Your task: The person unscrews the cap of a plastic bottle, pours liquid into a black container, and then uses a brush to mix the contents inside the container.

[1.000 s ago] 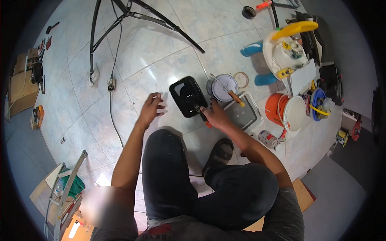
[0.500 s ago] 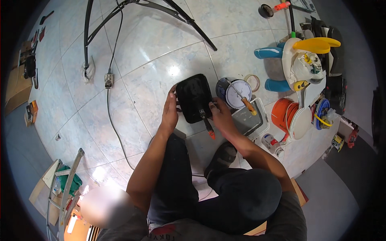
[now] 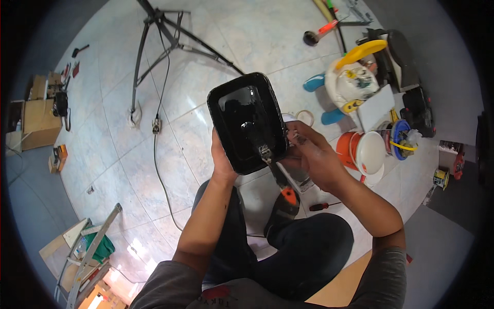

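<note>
A black rectangular tray (image 3: 215, 116) with rounded corners is held up over the floor between my knees. Glossy dark liquid, which looks like paint, covers its bottom. Inside leans a paintbrush (image 3: 282, 181), bristles in the tray and dark handle with an orange end sticking out over the near edge. My left hand (image 3: 222, 158) grips the tray's left side, its fingers mostly hidden underneath. At the right side my right hand (image 3: 315, 158) is closed on the rim, dark smears on its fingers. Behind the tray and right hand, a tape roll (image 3: 305, 117) and a paint can are mostly hidden.
On the right stand an orange bucket (image 3: 348, 148) with a white lid (image 3: 370, 153) and a cream stool (image 3: 334, 85) with blue legs. A screwdriver (image 3: 320, 207) lies near my right shoe. Ahead is a black tripod (image 3: 160, 23); a cable (image 3: 158, 175) runs along the left. A ladder (image 3: 95, 247) stands lower left.
Both hands have lifted the tray closer to me, with the brush still in it. My right hand has shifted along the rim. The whole view has turned a little.
</note>
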### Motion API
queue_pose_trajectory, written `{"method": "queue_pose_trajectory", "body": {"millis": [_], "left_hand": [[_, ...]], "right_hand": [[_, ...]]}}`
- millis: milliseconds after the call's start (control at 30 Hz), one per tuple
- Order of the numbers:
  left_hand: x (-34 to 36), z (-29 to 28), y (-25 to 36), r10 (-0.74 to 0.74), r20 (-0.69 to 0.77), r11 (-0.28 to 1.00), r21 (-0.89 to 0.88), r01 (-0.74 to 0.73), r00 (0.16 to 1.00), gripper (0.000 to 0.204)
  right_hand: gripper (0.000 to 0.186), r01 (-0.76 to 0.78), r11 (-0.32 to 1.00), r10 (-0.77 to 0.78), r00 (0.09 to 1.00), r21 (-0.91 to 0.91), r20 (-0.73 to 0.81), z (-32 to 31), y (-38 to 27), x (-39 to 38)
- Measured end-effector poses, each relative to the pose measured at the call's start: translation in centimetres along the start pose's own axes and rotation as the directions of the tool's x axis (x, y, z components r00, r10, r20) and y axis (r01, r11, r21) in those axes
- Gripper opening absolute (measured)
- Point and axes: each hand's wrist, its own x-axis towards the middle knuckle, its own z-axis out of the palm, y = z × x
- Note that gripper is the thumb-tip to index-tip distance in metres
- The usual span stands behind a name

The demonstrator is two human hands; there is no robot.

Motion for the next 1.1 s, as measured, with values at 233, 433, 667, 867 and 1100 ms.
{"method": "queue_pose_trajectory", "body": {"millis": [233, 433, 667, 867, 1100], "left_hand": [[-2.0, 17.5, 4.6, -0.232, 0.126, 0.907, -0.33, 0.261, 0.965, 0.062], [-7.5, 25.2, 10.2, -0.129, 0.226, 0.877, -0.428, 0.217, 0.966, 0.064], [-15.1, 38.2, 22.5, -0.12, 0.14, 0.869, -0.464, 0.172, 0.983, 0.068], [-25.2, 50.8, 38.2, -0.018, 0.051, 0.892, -0.45, 0.039, 0.999, 0.072], [-35.7, 55.9, 52.0, 0.211, -0.018, 0.874, -0.443, -0.197, 0.977, 0.07]], "right_hand": [[0.059, 0.273, 0.934, -0.268, 0.962, -0.23, 0.053, -2.2, -10.7, -12.7], [0.07, 0.527, -0.094, -0.512, 0.702, -0.844, 0.495, 4.9, -20.4, -29.4], [0.054, 0.675, -0.384, -0.502, 0.42, -0.63, 0.756, 17.8, -31.8, -37.1], [0.042, 0.852, -0.272, -0.482, 0.281, -0.446, 0.83, 30.4, -44.1, -44.6], [0.042, 0.951, -0.223, -0.17, 0.181, -0.216, 0.969, 42.7, -50.3, -56.1]]}}
